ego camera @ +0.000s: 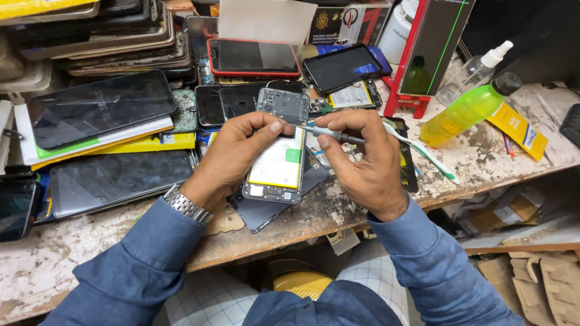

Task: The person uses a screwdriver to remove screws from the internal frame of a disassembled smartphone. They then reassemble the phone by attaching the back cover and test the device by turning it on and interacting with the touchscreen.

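Note:
An opened phone lies back-up on the worn bench, its white and green battery and grey frame exposed. My left hand grips its left side, thumb pressed near the top of the battery. My right hand holds a small grey screwdriver, its tip pointing left at the phone's upper right edge. A dark back cover lies under the phone. A white and green toothbrush rests just behind my right hand.
Stacks of phones and dark screens fill the left and back of the bench. A red-framed phone lies behind. A green bottle lies on its side at right, a clear spray bottle behind it. Cardboard scraps sit below the bench edge.

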